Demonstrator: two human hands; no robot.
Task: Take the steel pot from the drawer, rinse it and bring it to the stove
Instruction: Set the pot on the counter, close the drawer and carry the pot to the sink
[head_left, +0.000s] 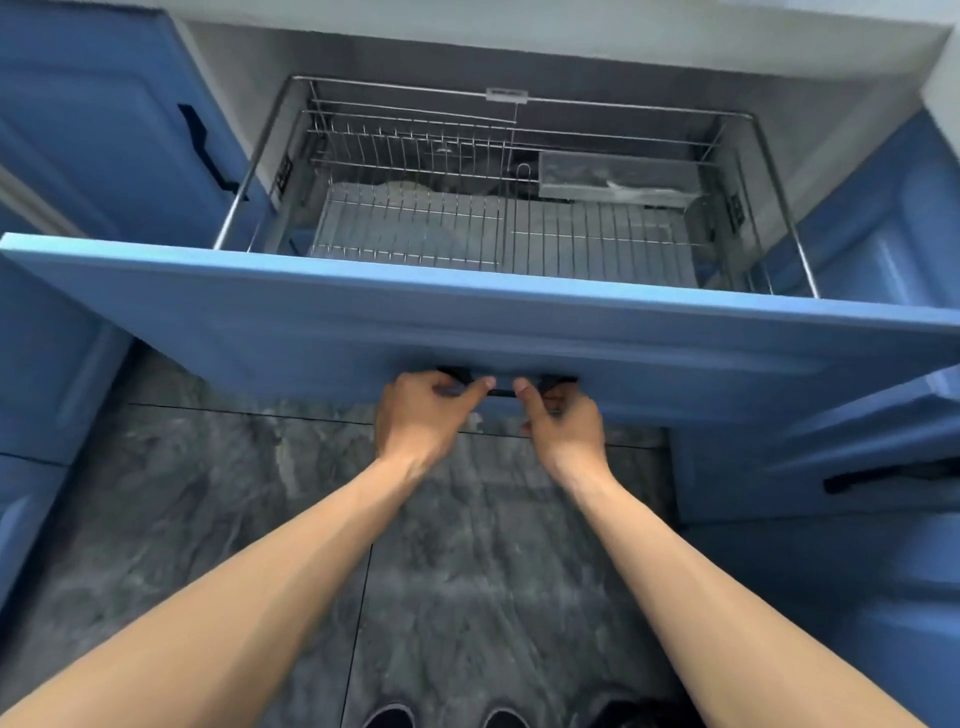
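A blue drawer front (363, 317) stands pulled out toward me, with a wire rack basket (498, 228) behind it. My left hand (421, 415) and my right hand (561, 421) both grip the dark drawer handle (501, 391) at the lower middle of the front. Inside the basket I see wire dividers, a grey tray (613, 176) at the back right, and a curved steel shape (698, 218) at the right side that may be the pot; most of it is hidden.
Blue cabinet doors flank the drawer: one with a black handle (208, 150) at the left, another with a black handle (883, 480) at the lower right. Grey marble floor tiles (467, 571) lie below. Shoe tips (447, 717) show at the bottom edge.
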